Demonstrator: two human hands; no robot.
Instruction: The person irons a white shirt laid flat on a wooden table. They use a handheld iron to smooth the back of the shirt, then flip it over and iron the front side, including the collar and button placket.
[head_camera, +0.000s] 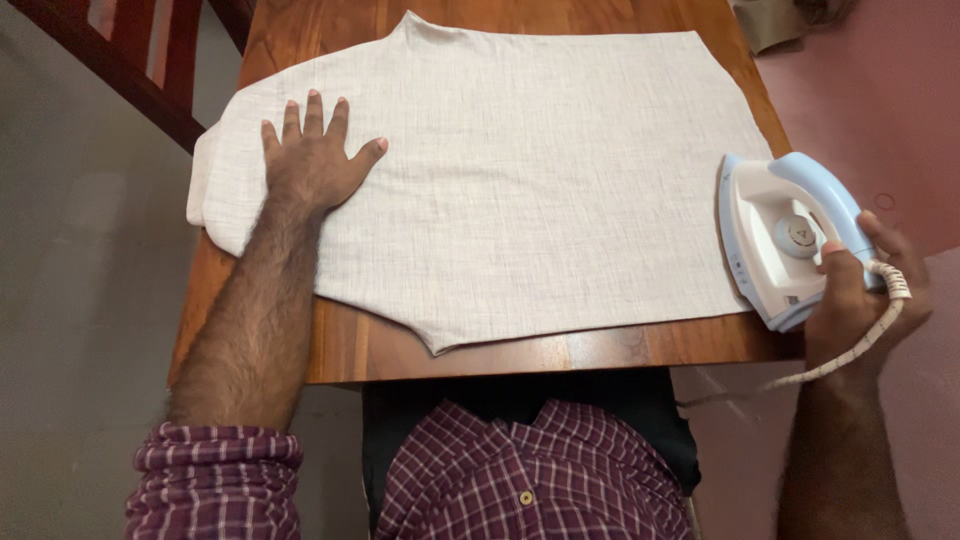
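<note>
A pale grey-white cloth (520, 170) lies spread flat over a wooden table (520, 350). My left hand (312, 155) rests palm down on the cloth's left part, fingers spread. My right hand (860, 290) grips the handle of a white and light blue iron (775, 235) at the table's right edge, next to the cloth's right border. The iron's braided cord (850, 355) runs over my right hand and down past the table edge.
A dark wooden railing (140, 60) stands at the upper left. The floor is grey on the left and pinkish on the right. A bundle of brownish fabric (780, 20) lies beyond the table's far right corner.
</note>
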